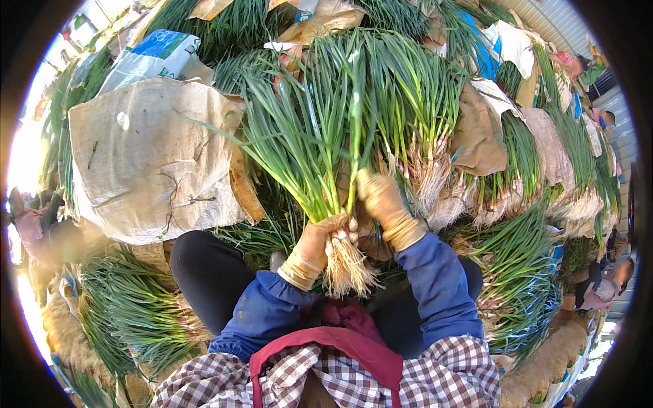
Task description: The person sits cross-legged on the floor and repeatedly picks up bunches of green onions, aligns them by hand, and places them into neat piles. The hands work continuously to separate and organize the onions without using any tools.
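Observation:
My left hand, in a tan rubber glove, is closed around a bunch of green garlic plants. The long leaves fan upward and away from me. Pale roots hang below this fist, with small white bulbs beside the thumb. My right hand, in a matching glove, is curled and blurred at the bunch's right side. Its fingertips meet a single upright stalk; whether they grip it is unclear. Both hands are above my lap, between my bent knees.
A woven sack sheet covers plants at the left. More green garlic lies in piles at the right, lower left and ahead. Brown sheeting lies between rows. Other people are at the right and left edges.

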Available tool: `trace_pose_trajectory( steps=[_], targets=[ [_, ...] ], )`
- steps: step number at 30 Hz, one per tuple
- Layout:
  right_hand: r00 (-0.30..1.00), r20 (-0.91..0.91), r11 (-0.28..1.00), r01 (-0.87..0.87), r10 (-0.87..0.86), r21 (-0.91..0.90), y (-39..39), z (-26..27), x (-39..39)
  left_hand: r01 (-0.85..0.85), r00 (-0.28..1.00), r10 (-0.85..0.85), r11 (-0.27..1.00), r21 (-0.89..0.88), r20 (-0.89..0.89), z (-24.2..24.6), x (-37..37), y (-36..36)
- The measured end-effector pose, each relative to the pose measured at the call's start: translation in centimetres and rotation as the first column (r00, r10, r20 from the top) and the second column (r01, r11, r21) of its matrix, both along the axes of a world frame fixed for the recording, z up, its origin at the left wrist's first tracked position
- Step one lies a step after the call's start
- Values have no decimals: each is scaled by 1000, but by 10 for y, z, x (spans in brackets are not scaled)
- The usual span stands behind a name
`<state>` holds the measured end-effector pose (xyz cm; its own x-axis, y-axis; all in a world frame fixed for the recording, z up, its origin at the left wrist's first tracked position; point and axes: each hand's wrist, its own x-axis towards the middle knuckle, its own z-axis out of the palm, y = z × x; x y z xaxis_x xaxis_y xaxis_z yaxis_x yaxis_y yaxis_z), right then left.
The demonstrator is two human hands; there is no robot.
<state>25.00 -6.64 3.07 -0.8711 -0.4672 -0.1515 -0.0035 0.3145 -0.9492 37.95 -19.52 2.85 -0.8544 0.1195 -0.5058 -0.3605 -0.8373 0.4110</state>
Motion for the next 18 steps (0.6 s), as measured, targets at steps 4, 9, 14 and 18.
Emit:
trace_pose_trajectory(
  steps=[4,9,14,18],
  targets=[
    [927,-328,982,162,-184,-95,12,-2,-8,-3,1000,3,999,-55,11,-1,7,-1],
    [489,-816,920,62,309,386,2,-13,14,5,997,1,997,-76,78,2,3,5],
    [765,-567,801,117,304,587,6,-17,10,-40,999,40,993,111,4,38,13,-4],
    [529,136,280,-629,837,725,15,-21,-10,-120,935,227,925,360,-272,66,25,-25]
  ],
)
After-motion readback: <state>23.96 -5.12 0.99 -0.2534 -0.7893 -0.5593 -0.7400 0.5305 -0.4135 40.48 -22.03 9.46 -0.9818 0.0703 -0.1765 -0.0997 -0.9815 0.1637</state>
